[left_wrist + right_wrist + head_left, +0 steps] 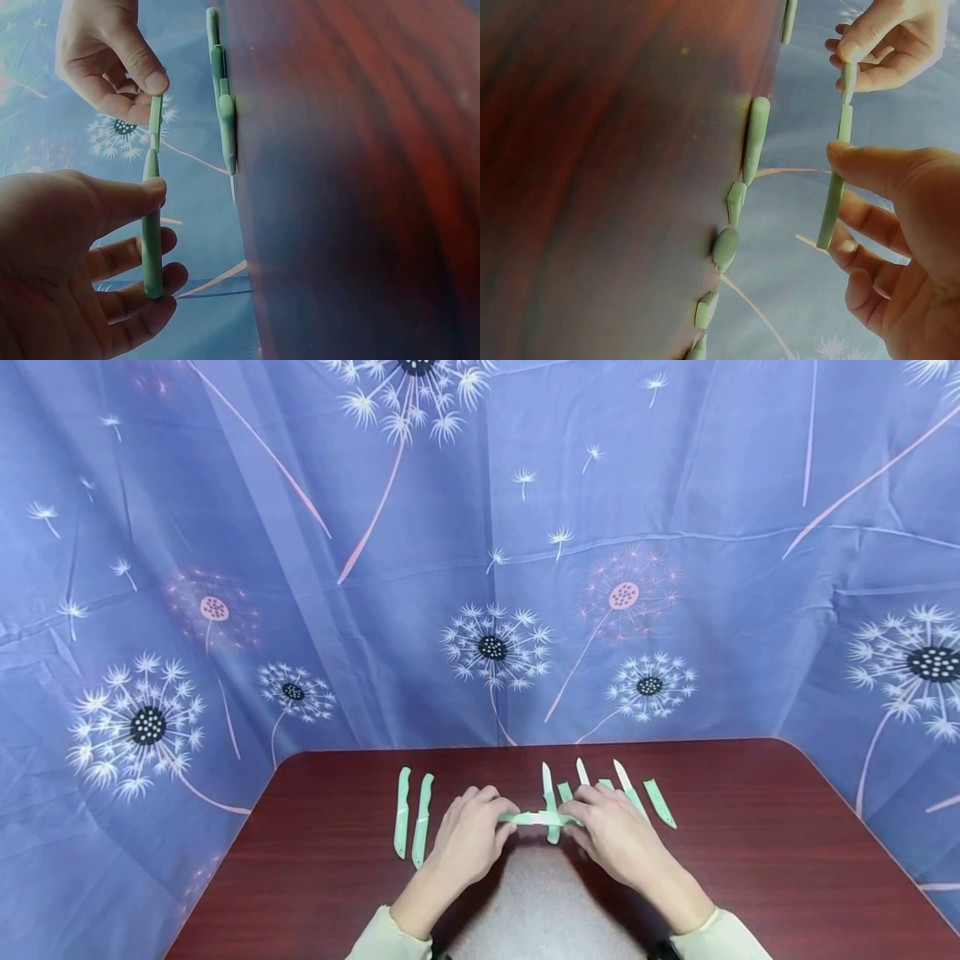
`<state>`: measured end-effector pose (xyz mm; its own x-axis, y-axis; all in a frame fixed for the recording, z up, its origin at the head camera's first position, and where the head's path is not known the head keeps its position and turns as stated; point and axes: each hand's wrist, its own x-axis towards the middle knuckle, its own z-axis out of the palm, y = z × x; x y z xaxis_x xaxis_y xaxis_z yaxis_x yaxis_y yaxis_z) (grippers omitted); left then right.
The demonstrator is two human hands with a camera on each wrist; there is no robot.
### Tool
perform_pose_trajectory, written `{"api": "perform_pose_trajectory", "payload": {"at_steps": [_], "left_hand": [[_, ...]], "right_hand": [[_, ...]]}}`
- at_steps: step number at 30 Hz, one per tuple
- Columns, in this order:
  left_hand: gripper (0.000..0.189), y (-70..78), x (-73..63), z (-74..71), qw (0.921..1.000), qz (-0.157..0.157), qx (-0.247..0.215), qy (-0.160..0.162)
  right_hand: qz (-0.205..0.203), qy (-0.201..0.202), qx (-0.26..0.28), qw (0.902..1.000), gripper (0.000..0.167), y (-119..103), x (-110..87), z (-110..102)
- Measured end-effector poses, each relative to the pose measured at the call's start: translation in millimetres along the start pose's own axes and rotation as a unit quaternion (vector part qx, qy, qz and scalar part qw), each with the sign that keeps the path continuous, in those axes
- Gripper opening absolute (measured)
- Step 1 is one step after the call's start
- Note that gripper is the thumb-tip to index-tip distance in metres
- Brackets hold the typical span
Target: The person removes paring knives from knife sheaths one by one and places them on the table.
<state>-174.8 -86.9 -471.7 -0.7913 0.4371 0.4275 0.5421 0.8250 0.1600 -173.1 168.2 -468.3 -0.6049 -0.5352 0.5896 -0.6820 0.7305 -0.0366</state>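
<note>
Above the table, my left hand (471,831) pinches the green handle of a knife (152,247) between thumb and fingers. My right hand (617,828) pinches a green knife sheath (832,204) by its far part. The knife's blade sits partly inside the sheath, and a short pale stretch of it shows between handle and sheath. Behind the hands lie bare-bladed knives, one (549,797) passing under the held sheath, another (582,772) partly hidden by the right hand, and a third (628,787) to its right.
Two sheathed green knives (402,814) (423,818) lie left of my left hand. A loose sheath (660,803) lies at the right, another sheath (564,792) near the right fingers, and a third is mostly hidden. A blue dandelion-patterned cloth (420,635) hangs behind the dark red table (285,877).
</note>
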Motion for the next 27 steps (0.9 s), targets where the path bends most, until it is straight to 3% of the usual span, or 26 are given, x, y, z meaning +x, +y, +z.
{"api": "perform_pose_trajectory", "payload": {"at_steps": [27], "left_hand": [[0.013, 0.0, -2.6, -0.6, 0.9999, 0.004, 0.014, -0.005]], "right_hand": [[0.009, -0.025, -0.020, 0.9995, 0.029, -3.9, 0.3, 1.2]]}}
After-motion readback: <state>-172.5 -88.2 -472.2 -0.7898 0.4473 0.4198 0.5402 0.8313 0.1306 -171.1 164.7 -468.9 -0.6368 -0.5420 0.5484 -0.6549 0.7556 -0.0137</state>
